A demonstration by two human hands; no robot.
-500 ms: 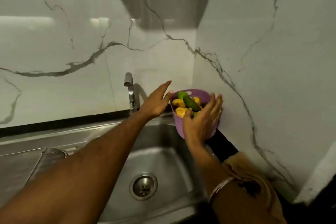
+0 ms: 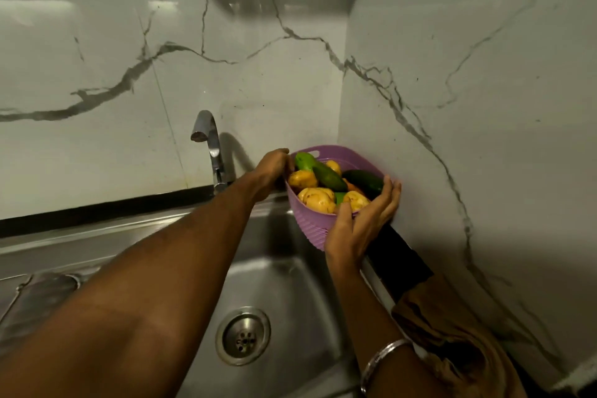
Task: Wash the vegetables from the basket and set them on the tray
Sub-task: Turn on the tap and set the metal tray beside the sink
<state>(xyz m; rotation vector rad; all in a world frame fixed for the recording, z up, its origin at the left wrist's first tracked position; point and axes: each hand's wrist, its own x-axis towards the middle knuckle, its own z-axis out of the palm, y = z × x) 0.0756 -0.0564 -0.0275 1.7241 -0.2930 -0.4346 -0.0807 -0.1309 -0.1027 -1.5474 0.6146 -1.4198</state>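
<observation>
A purple ribbed basket (image 2: 310, 223) sits at the far right corner of the sink, by the marble wall. It holds several yellow potatoes (image 2: 318, 199), green vegetables (image 2: 326, 176) and a dark cucumber (image 2: 365, 179). My left hand (image 2: 273, 168) grips the basket's left rim with curled fingers. My right hand (image 2: 361, 223) cups the basket's near right side, thumb over the rim and fingers wrapped around the wall. No tray is in view.
A steel sink (image 2: 284, 284) with a round drain (image 2: 243, 336) lies below the basket. A chrome tap (image 2: 210, 145) stands left of it at the back. Marble walls close the back and right. A dark strip (image 2: 397, 255) runs along the sink's right edge.
Both hands were open and reaching toward the basket; now the left grips its left rim and the right wraps around its right side. The basket is tilted toward me.
</observation>
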